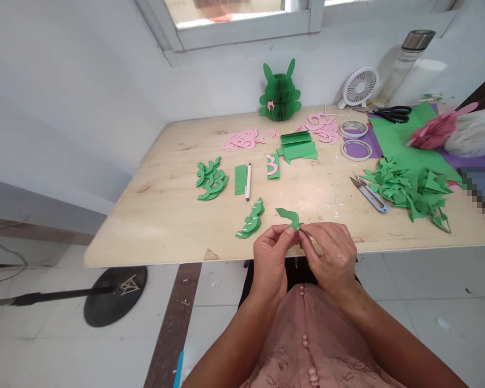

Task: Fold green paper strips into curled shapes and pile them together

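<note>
At the table's front edge, my left hand (272, 253) pinches a curved green paper cutout (290, 215) between thumb and fingers. My right hand (329, 249) meets it from the other side, its thumb and fingers closed on the cutout's right end; the lower part is hidden behind the fingers. Left of my hands lies another green cutout (251, 220) with short white strips along it. Farther back are a pile of green cutouts (213, 179), a green paper rectangle (240, 180), a white pen (248, 182) and a pink cutout (272, 166) on green paper.
A green folded-paper rabbit (281, 97) stands against the wall. To the right are blue thread snips (369, 195), green scraps (414, 186), two tape rolls (355, 150), black scissors (393, 113), a small fan (360, 87) and a glass bottle (402, 70). Pink cutouts (242, 140) lie behind.
</note>
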{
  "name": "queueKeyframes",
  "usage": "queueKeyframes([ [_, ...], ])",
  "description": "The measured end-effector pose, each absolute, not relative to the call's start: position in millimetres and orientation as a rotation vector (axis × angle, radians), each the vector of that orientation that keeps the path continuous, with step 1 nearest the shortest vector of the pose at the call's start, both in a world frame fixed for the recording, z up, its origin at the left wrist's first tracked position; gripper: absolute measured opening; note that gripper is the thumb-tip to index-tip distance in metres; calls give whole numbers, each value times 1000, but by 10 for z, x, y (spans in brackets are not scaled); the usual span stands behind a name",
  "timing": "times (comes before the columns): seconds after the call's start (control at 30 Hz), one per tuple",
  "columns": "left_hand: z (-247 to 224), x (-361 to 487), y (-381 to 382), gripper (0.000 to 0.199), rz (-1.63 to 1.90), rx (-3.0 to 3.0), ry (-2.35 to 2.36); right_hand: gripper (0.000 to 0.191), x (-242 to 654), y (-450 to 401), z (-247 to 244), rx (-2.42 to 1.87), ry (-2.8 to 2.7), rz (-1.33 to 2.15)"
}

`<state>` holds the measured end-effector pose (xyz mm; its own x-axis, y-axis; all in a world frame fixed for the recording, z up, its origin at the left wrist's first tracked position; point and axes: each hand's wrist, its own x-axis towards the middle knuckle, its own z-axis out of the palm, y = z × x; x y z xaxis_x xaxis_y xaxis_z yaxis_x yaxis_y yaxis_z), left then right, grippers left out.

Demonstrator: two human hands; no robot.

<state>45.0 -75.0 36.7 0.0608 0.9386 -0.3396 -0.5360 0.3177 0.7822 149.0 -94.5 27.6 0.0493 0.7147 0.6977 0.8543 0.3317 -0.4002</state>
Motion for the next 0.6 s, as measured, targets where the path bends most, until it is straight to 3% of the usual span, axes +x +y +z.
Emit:
queueKeyframes([
  [0.27,388,442,-761,10,1163,449,899,11,1489,-944,261,-1367,-1667,-243],
  [0.6,361,458,-770,10,1262,724,1049,8,1493,-957,318,-1459,-1622,22],
])
